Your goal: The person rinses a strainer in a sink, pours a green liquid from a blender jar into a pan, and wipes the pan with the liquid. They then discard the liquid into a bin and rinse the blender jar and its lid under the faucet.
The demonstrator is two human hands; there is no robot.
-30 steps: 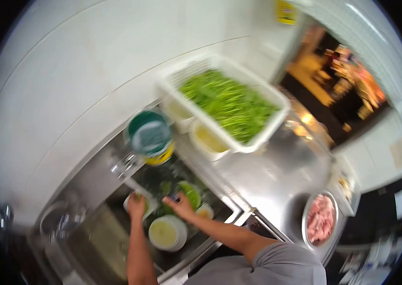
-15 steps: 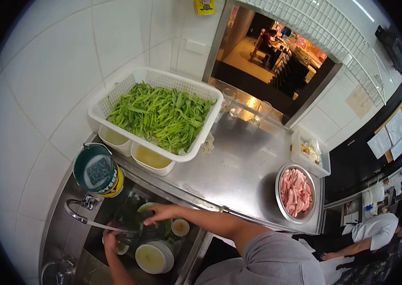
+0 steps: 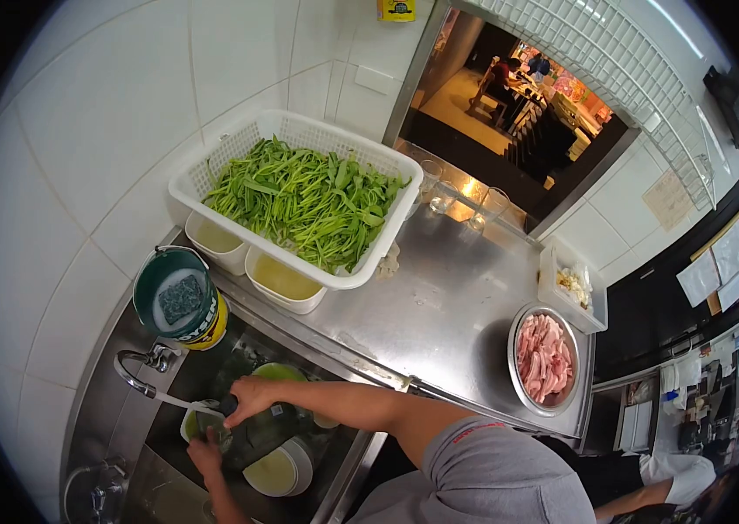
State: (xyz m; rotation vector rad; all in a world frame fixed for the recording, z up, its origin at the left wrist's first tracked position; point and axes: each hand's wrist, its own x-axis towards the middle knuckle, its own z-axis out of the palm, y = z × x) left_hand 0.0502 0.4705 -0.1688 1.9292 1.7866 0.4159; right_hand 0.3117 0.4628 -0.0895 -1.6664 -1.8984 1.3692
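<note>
Over the sink, my right hand [image 3: 252, 398] is closed round a dark handle [image 3: 228, 404]; what the handle belongs to is blurred. Just below it, my left hand [image 3: 206, 456] grips the edge of a small pale bowl [image 3: 190, 426] under the running water. The curved tap [image 3: 135, 374] pours from the left. A white round container [image 3: 275, 472] with yellowish liquid stands in the sink, right of my left hand. A green round dish [image 3: 279, 372] lies behind my right wrist, partly hidden.
A white basket [image 3: 184, 188] of green leafy stems rests on two white tubs. A green bucket [image 3: 148, 301] holds a scouring pad. On the steel counter [image 3: 431, 297] are glasses, a bowl of sliced meat [image 3: 544, 358] and a white tub [image 3: 597, 306]. A co-worker's arm [image 3: 640, 499] shows lower right.
My right hand has moved left with the dark handle, closer to my left hand and the water stream. The small bowl has shifted up and left. The co-worker appears lower in view.
</note>
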